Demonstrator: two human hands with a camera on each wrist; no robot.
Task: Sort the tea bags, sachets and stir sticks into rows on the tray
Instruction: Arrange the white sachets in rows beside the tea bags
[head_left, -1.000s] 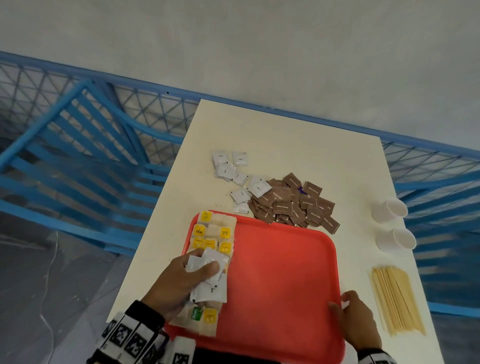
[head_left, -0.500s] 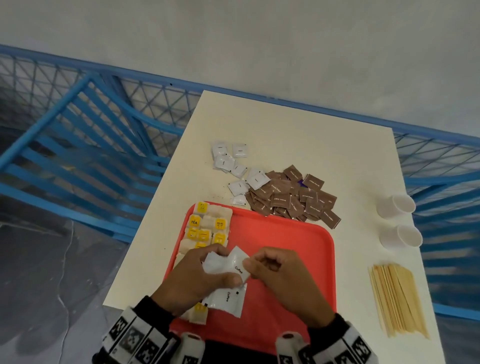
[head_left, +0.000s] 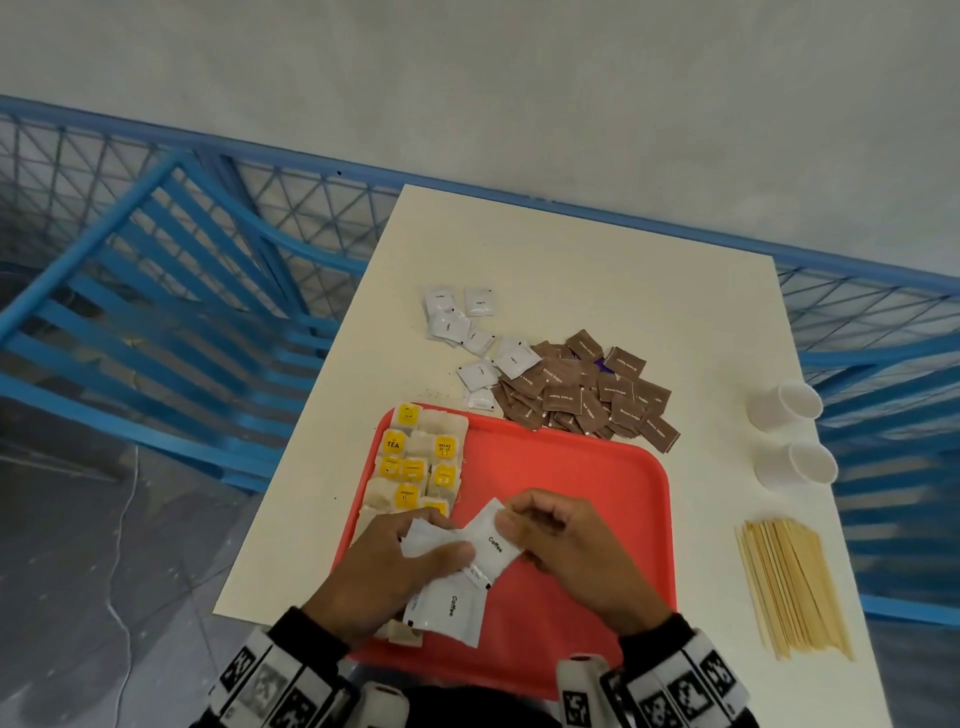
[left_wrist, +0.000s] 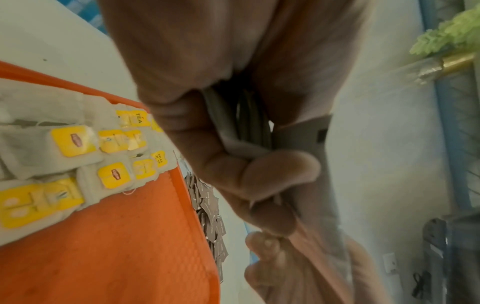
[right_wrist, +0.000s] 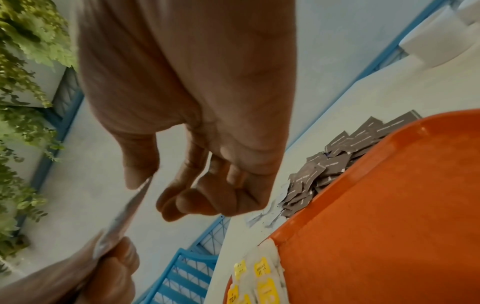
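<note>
Over the near part of the red tray (head_left: 597, 467), my left hand (head_left: 395, 566) grips a small stack of white coffee sachets (head_left: 447, 608), seen edge-on in the left wrist view as sachets (left_wrist: 249, 127). My right hand (head_left: 566, 545) pinches the top coffee sachet (head_left: 493, 540) at its right edge; its thin edge (right_wrist: 130, 207) shows under my thumb. Yellow-tagged tea bags (head_left: 415, 462) lie in rows along the tray's left side. On the table beyond the tray are loose white sachets (head_left: 467, 332) and a heap of brown sugar sachets (head_left: 587, 389). Wooden stir sticks (head_left: 789, 582) lie right of the tray.
Two white paper cups (head_left: 784, 405) lie on their sides at the table's right edge (head_left: 810, 519). Blue metal railing (head_left: 156, 291) surrounds the table at left and behind. The tray's middle and right are bare red surface.
My right hand left the tray's near right rim and came across to the sachets in my left hand. It now pinches the top coffee sachet. The left hand lifted off the tea bags.
</note>
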